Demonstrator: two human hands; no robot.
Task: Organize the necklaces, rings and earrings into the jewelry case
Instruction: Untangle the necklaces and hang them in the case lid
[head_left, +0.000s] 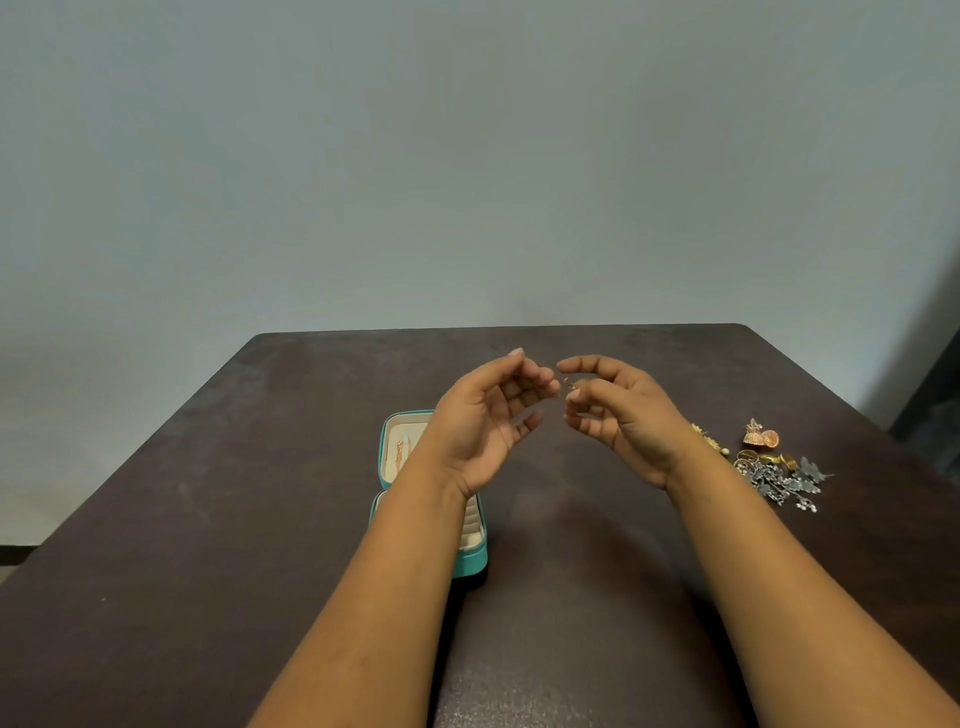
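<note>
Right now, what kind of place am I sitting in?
Probably a plain room at home or in a small workspace: a dark brown table against a bare grey wall, holding only an open teal jewelry case and a pile of jewelry.

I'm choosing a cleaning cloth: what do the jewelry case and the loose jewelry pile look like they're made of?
The jewelry case looks like teal faux leather, smooth with a slight sheen, lined in cream fabric, probably velvet. The jewelry pile looks like metal: shiny gold-toned pieces and darker, dull silver-grey ones, possibly oxidized. Too small to confirm.

Table (208, 493) matt dark; case (470, 564) teal leatherette, cream lining; jewellery (779, 473) metal
</note>
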